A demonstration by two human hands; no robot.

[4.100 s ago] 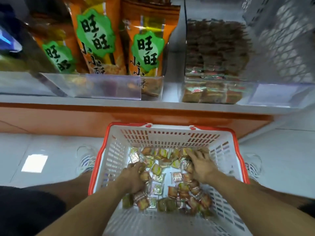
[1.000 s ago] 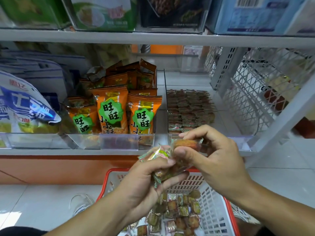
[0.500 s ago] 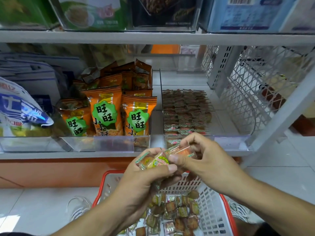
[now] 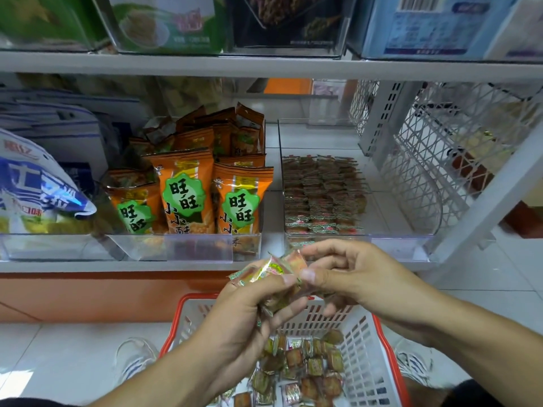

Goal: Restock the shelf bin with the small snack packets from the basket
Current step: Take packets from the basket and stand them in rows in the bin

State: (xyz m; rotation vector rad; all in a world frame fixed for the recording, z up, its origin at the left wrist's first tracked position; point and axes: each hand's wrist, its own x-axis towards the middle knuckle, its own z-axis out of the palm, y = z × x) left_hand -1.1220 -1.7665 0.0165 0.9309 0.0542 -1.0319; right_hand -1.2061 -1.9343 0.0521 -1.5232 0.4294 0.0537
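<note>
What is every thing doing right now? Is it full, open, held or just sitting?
left hand: gripping a bunch of small packets
held packets: bunched between both hands, above the basket
right hand: pinching the bunch at its right side
basket: on the floor, loose packets in its bottom
shelf bin: clear, rows of packets on its left side, right side bare
orange bags: standing upright in the neighbouring bin

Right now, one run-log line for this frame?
stage: sorting handful | left hand: grips snack packets | right hand: pinches same bunch | basket: packets left | shelf bin: partly filled
</note>
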